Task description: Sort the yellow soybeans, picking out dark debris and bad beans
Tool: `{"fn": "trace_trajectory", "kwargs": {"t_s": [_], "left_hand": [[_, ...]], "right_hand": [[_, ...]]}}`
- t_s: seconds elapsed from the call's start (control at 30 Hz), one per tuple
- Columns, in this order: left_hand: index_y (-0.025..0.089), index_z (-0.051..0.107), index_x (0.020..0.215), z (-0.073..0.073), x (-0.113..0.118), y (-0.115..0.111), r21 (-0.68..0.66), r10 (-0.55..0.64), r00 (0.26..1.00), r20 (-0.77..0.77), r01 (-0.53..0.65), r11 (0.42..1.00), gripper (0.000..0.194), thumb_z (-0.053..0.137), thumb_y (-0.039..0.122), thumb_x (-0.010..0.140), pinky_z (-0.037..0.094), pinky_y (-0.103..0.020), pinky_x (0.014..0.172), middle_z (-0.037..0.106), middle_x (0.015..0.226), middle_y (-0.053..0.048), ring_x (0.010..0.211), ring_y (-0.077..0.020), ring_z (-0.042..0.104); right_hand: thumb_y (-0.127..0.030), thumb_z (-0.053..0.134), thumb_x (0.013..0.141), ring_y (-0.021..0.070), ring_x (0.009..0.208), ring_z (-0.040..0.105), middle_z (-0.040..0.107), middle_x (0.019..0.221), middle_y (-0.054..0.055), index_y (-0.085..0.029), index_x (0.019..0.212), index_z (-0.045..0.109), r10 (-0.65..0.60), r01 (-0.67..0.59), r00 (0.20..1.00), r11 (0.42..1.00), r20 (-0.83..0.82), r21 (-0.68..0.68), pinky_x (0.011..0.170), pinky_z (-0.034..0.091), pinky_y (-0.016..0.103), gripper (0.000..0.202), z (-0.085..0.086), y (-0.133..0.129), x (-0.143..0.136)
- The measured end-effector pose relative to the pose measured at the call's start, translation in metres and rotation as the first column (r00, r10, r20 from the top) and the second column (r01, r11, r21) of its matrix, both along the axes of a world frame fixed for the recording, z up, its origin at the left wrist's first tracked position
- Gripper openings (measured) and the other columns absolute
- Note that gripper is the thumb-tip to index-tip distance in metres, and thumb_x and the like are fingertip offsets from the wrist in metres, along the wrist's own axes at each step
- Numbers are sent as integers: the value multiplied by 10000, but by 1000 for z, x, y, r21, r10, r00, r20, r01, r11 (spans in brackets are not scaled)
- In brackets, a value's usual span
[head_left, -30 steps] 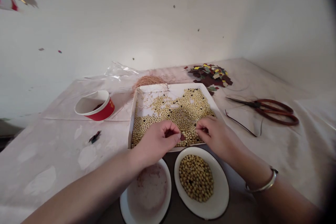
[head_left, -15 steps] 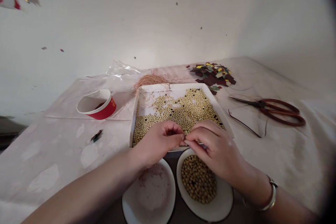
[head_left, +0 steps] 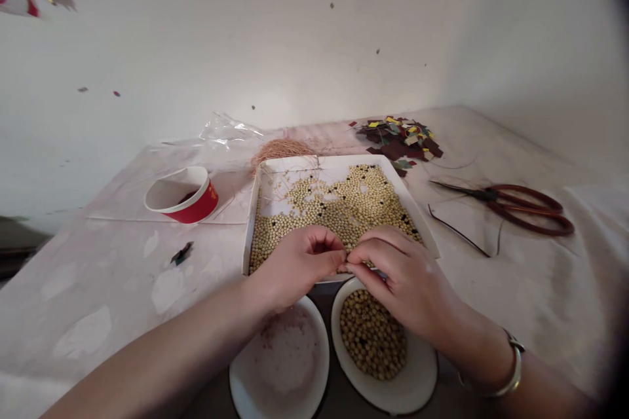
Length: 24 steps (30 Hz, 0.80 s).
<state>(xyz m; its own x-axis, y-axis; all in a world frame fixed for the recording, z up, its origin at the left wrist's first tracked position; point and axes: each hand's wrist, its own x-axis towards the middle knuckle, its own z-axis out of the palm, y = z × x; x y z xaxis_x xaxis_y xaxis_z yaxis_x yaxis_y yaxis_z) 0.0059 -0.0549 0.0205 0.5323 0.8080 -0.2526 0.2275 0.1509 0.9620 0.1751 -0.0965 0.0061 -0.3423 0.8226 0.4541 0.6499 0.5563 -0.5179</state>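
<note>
My left hand (head_left: 301, 264) and my right hand (head_left: 400, 272) meet fingertip to fingertip over the near edge of a white tray (head_left: 339, 165). Both are closed in a pinch. Whatever sits between the fingertips is too small to make out. Small pale yellow beads (head_left: 339, 213), with a few black ones among them, spread over the tray floor. Below my right hand is a white bowl (head_left: 422, 380) holding larger brownish-yellow beads (head_left: 376, 337). Under my left wrist stands another white bowl (head_left: 285, 386) with reddish residue inside.
A red and white paper cup (head_left: 194, 206) stands at left, near a small dark scrap (head_left: 181, 253). Behind the tray lie a bundle of copper-coloured wire (head_left: 285, 149), clear plastic (head_left: 228, 129) and a pile of coloured chips (head_left: 396, 137). Scissors (head_left: 525, 206) and a dark curved strip (head_left: 459, 234) lie at right.
</note>
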Motion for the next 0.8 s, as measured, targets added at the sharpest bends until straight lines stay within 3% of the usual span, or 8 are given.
{"fn": "trace_trajectory", "kwargs": {"t_s": [0.23,0.3,0.37,0.5,0.63,0.8], "left_hand": [[154,556,719,-4,0,2,35,17,1000,9,-17,999,62,548,205,753,374,-219,612,584,697,5,637,-87,488],[156,556,719,-5,-1,2,43,14,1000,14,-14,999,69,551,214,757,375,-217,613,591,706,1,640,-86,492],[157,553,717,-6,-1,1,50,11,1000,24,-12,999,72,550,214,760,376,-215,615,597,710,0,641,-85,497],[158,559,729,-7,-2,1,87,16,1000,-18,-14,996,76,545,225,763,386,-228,630,614,742,-13,656,-94,514],[161,569,738,-6,-2,1,143,17,997,-80,-5,990,115,561,275,755,402,-247,641,605,717,-14,673,-117,537],[159,563,746,-4,-1,1,154,7,996,-93,8,988,103,540,257,766,414,-250,655,621,756,-26,712,-128,559]], "right_hand": [[-187,558,818,133,751,516,551,786,15,-176,752,556,225,-221,974,967,14,-127,668,396,275,67,13,-6,8],[-199,542,828,134,733,523,556,771,17,-178,756,564,175,-174,985,978,-2,-113,651,399,273,77,15,-3,13],[-182,514,836,145,732,531,564,762,25,-180,763,577,41,-39,999,995,17,-88,655,407,282,96,10,4,20],[-180,535,806,184,783,549,593,849,58,-171,839,615,-220,238,962,966,162,-101,694,438,322,87,-12,21,32],[-203,567,780,218,834,564,606,903,90,-147,935,626,-255,298,933,944,255,-144,741,457,368,175,-31,28,38],[-145,568,746,200,768,570,607,855,77,-153,867,617,-220,289,932,931,290,-225,681,446,325,131,-31,25,36]]}}
